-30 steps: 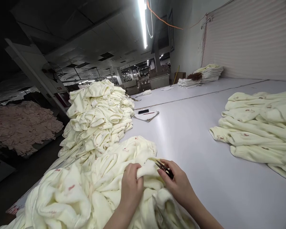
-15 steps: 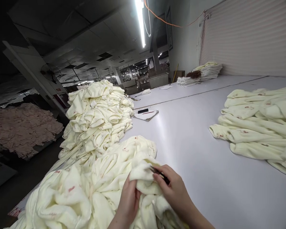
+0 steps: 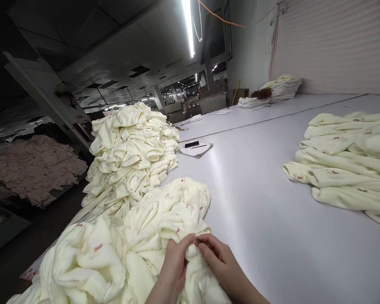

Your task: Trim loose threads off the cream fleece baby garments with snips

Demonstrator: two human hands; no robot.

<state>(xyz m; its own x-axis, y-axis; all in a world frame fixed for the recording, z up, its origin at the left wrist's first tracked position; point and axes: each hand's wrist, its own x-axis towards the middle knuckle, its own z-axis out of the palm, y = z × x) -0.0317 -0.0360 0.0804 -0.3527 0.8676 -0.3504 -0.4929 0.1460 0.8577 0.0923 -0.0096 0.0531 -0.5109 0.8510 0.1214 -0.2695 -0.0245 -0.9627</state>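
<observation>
Pale yellow fleece cloth point(image 3: 183, 221) with small reddish prints lies bunched at the table's near edge. My left hand point(image 3: 175, 264) is closed on a fold of it, thumb and finger pinched near the top. Close beside it, on the right, my right hand point(image 3: 218, 259) is closed with its fingertips almost meeting the left thumb. A thin dark metal tip point(image 3: 196, 238) shows between the fingertips; the rest of that small tool is hidden in my right hand.
A tall heap of yellow garments point(image 3: 136, 147) rises at left, more garments point(image 3: 351, 164) lie at right. On the white table point(image 3: 250, 169) are papers with a black object point(image 3: 191, 144); folded stacks point(image 3: 283, 89) stand behind. Pink cloth point(image 3: 34, 166) is piled far left.
My right hand has moved slightly down and left, closer to my left hand. The dark tool is now mostly covered, and the cloth fold between the hands has shifted. The view has turned slightly.
</observation>
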